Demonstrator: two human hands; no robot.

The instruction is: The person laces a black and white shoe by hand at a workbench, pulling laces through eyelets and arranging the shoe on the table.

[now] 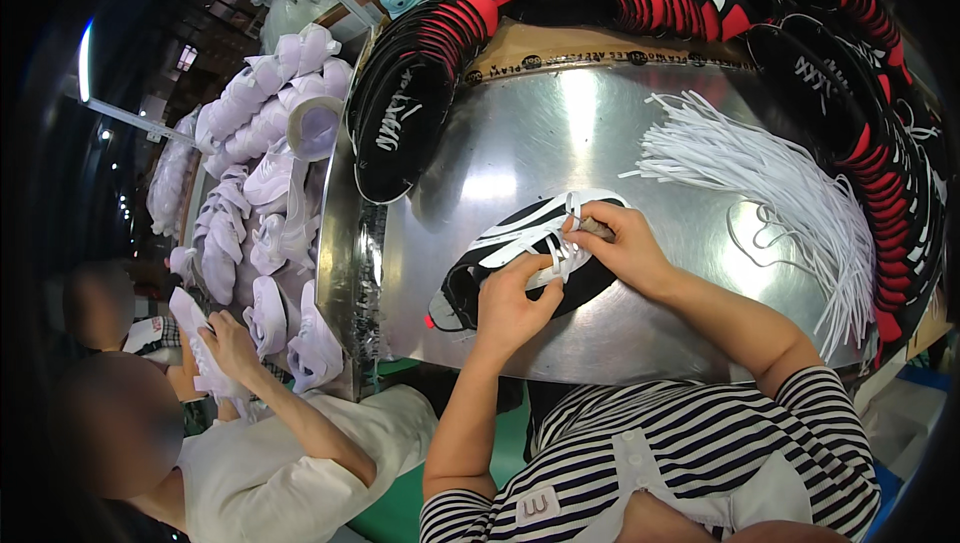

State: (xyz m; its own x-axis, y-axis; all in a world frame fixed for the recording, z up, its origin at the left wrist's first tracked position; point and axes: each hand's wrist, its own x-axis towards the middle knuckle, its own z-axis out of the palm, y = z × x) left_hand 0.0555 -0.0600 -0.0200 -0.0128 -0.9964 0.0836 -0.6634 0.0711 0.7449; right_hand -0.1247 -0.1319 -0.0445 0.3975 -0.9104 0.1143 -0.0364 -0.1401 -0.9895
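On the shiny metal tabletop lies a black shoe upper with white stripes and a red tab at its left end. A white shoelace runs through part of its eyelet rows. My left hand is closed at the near side of the lacing, thumb and fingertips pinching the upper beside the lace. At the far end of the lacing, my right hand pinches the shoelace between thumb and forefinger. A tan wrap covers part of one right finger. What lies under the fingertips is partly hidden.
A thick bundle of white shoelaces lies to the right. Nested black-and-red uppers line the table's far and right edges. At left, a person in a white shirt handles a white shoe beside piled white uppers.
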